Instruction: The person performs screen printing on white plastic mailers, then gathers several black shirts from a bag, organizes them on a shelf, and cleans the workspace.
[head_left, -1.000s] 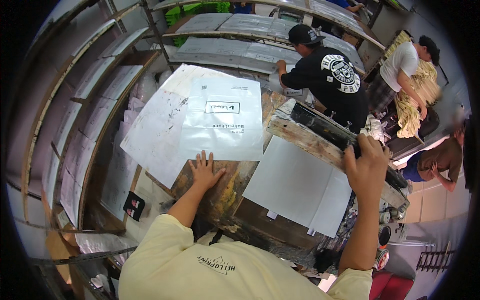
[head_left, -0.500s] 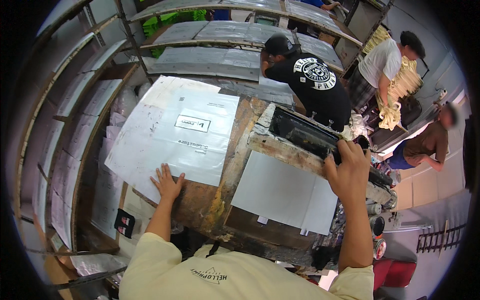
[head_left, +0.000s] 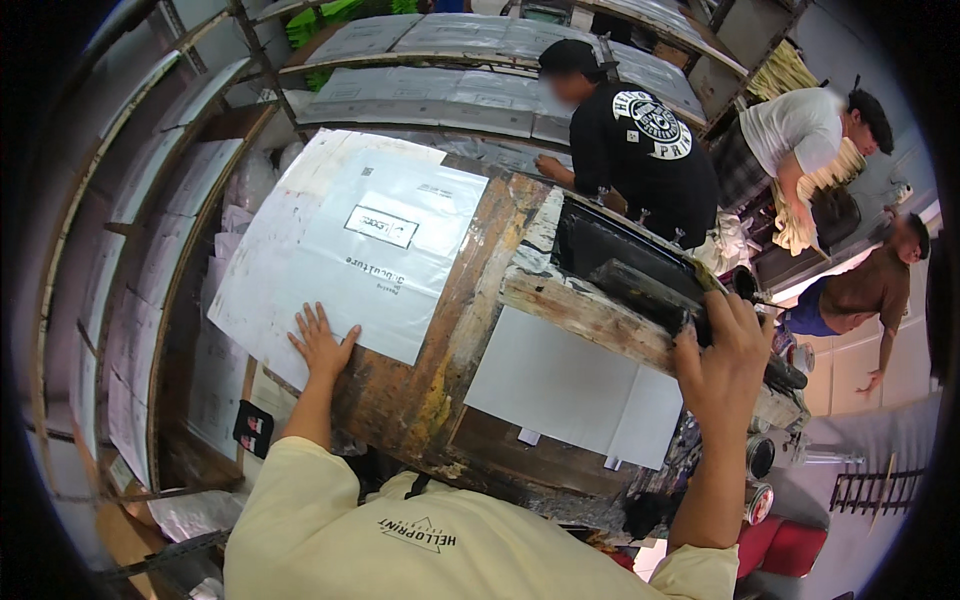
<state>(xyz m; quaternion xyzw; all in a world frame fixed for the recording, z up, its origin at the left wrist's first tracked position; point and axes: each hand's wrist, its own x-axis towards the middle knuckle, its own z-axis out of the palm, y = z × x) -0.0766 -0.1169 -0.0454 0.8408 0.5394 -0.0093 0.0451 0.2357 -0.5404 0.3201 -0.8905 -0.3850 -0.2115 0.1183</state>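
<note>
My left hand (head_left: 322,345) lies with fingers spread on a large white sheet (head_left: 270,260) at the left of the worktable. Beside it, on that sheet, is a white plastic mailer bag (head_left: 405,270) with black print. My right hand (head_left: 727,345) is closed round the near end of a dark, ink-covered squeegee (head_left: 640,285). The squeegee lies along the inked window of a wooden printing screen frame (head_left: 585,310). Just in front of this frame a blank white bag or sheet (head_left: 560,370) lies flat on a brown board (head_left: 500,440).
A co-worker in black (head_left: 640,140) leans at the table's far side. Two more people stand at the right. Racks (head_left: 200,180) of white bags line the left and back. Ink cans (head_left: 758,455) stand near my right forearm.
My view has shifted slightly. My right hand and the squeegee appear a little farther right. The co-worker in black has lifted their head and moved right; the person at far right has lowered an arm.
</note>
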